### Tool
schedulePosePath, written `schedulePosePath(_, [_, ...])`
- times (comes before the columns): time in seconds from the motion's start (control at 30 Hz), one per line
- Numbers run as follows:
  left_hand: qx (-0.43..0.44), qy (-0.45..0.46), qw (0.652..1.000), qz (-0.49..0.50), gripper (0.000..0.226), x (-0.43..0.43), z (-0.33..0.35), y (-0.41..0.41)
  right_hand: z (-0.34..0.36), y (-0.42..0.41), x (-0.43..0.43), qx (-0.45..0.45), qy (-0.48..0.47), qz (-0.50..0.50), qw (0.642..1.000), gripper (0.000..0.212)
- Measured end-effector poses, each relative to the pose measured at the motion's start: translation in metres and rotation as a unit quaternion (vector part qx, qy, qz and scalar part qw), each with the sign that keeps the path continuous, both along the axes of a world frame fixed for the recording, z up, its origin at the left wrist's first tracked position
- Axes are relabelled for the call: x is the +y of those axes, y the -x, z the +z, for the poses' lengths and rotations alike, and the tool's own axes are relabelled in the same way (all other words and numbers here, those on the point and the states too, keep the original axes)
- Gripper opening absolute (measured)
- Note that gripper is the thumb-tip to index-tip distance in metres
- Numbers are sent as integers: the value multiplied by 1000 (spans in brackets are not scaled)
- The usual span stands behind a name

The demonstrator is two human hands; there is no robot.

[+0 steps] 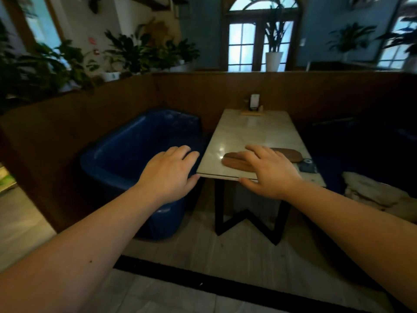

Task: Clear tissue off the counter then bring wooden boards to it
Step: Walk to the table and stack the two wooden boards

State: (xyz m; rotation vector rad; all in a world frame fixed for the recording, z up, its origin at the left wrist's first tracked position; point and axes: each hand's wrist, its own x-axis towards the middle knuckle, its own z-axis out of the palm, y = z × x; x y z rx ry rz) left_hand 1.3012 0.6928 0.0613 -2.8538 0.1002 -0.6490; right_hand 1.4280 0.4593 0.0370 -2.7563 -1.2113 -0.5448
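Now, what we see from the head view:
Left hand (168,172): we hold it palm down in front of the blue seat, fingers (180,152) loosely apart and empty, thumb near the desk's front corner; we cannot tell whether it touches.
Right hand (268,170): we reach it over the desk's near edge, palm down, fingers (256,150) spread and gripping nothing, lying across the wooden boards; whether they press on the wood we cannot tell.
Wooden boards (237,162): two long rounded brown boards lie flat on the desk close to its near edge, one partly behind the other, our right hand covering their middle.
Desk (252,132): pale marble top on black zigzag legs, its far end against the wooden partition.
Stand (254,102): a small upright card holder sits at the far end.
Dark object (307,167): it lies at the near right corner, just beside the boards; too blurred to name.
Blue seat (140,159): left of the desk.
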Motion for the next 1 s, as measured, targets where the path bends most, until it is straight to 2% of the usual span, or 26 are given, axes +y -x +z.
schedulePosePath(0.27, [11,12,998,-54,55,61,3,-118,-18,-66,29,19,-2,-104,994,65])
schedulePosePath(0.57, [30,5,990,-138,48,48,-27,-263,-48,-176,7,36,-34,-176,983,63])
schedulePosePath(0.7, [43,13,991,-124,51,43,-56,-340,-67,-247,-5,41,-70,-173,981,55])
schedulePosePath(1.0, [86,76,991,-69,50,45,-116,-477,-117,-397,-21,134,-64,-145,978,58])
